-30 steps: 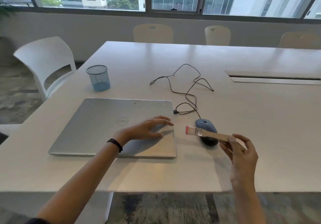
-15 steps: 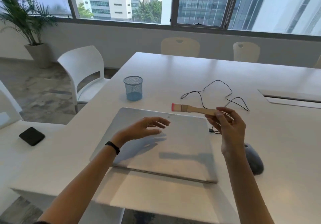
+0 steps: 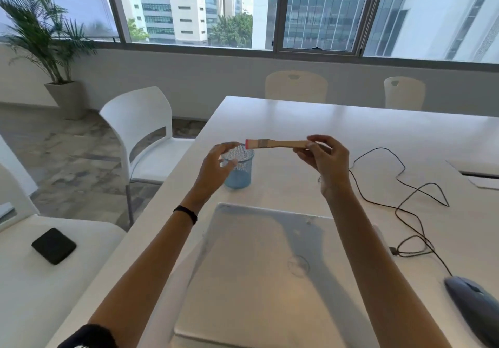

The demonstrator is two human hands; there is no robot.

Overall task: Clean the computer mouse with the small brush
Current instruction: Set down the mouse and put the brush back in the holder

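The small brush has a wooden handle and pink-tipped bristles pointing left; my right hand holds it by the handle end, level in the air above the table. My left hand is raised with fingers apart, just in front of the blue mesh cup and close to the bristle tip, holding nothing. The grey-blue computer mouse lies on the white table at the far lower right, well away from both hands, its black cable looping toward the back.
A closed silver laptop lies under my forearms. A white chair stands left of the table; a black flat object rests on a white seat at lower left. A cable hatch is set into the table at right.
Both hands have risen and gone forward and left, away from the mouse and toward the blue cup. The left hand lifted off the laptop. The view turned left, leaving the mouse at lower right.
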